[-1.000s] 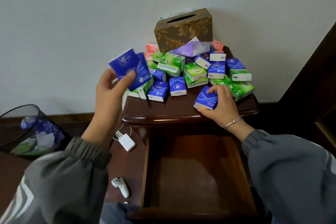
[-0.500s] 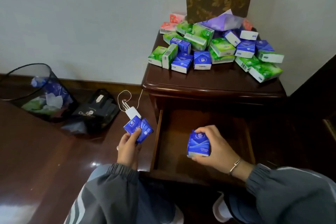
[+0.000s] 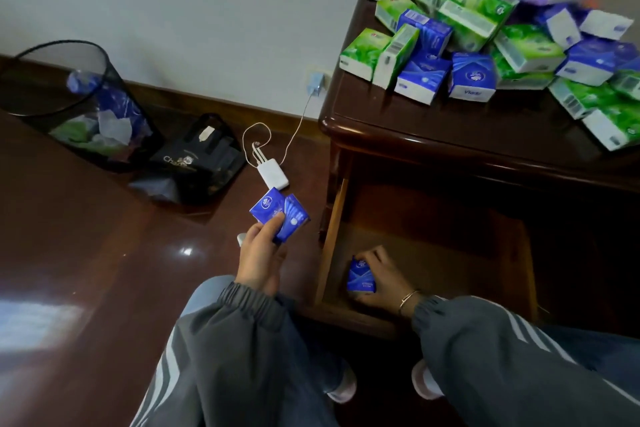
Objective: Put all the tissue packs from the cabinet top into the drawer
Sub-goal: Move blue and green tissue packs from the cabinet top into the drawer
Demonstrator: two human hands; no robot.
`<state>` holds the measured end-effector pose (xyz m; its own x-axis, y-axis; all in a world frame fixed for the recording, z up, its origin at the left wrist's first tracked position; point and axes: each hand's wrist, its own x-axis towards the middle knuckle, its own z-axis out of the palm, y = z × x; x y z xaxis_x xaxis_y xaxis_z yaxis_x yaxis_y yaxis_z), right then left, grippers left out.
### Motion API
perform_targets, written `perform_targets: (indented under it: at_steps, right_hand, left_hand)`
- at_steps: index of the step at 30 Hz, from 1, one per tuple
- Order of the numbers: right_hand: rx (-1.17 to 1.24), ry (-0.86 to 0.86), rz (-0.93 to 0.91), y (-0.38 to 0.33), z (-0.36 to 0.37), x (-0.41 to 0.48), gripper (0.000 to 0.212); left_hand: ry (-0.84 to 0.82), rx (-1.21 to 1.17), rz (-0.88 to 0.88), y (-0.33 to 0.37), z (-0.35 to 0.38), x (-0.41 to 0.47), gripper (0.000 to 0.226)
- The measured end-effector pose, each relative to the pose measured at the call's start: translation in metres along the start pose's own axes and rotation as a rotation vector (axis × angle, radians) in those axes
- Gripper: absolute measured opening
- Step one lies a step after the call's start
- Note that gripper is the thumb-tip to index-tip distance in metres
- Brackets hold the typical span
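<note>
Now, right hand (image 3: 381,279): inside the open drawer (image 3: 433,243), grasping one blue tissue pack (image 3: 361,277) upright at the near-left corner.
Left hand (image 3: 259,258): outside the drawer, over the floor, gripping two blue packs (image 3: 278,211).
Beyond left hand: white charger (image 3: 273,174), black bag (image 3: 194,163), mesh bin (image 3: 69,97).
Beyond right hand: cabinet surface (image 3: 433,128), piled tissue packs (image 3: 485,42).
</note>
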<state>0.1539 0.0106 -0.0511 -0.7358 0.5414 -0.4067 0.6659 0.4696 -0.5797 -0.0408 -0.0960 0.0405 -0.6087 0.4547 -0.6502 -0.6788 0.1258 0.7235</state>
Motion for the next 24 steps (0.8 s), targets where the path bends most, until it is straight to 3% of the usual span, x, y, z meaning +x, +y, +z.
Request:
perform_targets:
  at_steps: [8, 10, 12, 15, 24]
  right_hand:
    - [0.016, -0.144, 0.080, 0.025, -0.008, -0.002, 0.109]
    - [0.228, -0.116, 0.239, 0.026, -0.013, -0.005, 0.102]
    - [0.412, -0.058, 0.380, 0.023, -0.016, -0.003, 0.079]
    - [0.508, -0.048, 0.502, 0.008, -0.015, 0.004, 0.054]
    - [0.862, -0.260, 0.617, -0.041, -0.002, 0.008, 0.050]
  left_hand:
    - [-0.002, 0.024, -0.035, -0.003, -0.002, 0.022, 0.012]
    - [-0.004, 0.020, -0.034, -0.004, -0.001, 0.025, 0.012]
    - [-0.009, 0.029, -0.036, -0.006, 0.001, 0.026, 0.013]
    - [-0.018, 0.044, -0.046, -0.007, 0.002, 0.027, 0.014]
    - [-0.049, 0.081, -0.038, -0.006, 0.001, 0.025, 0.012]
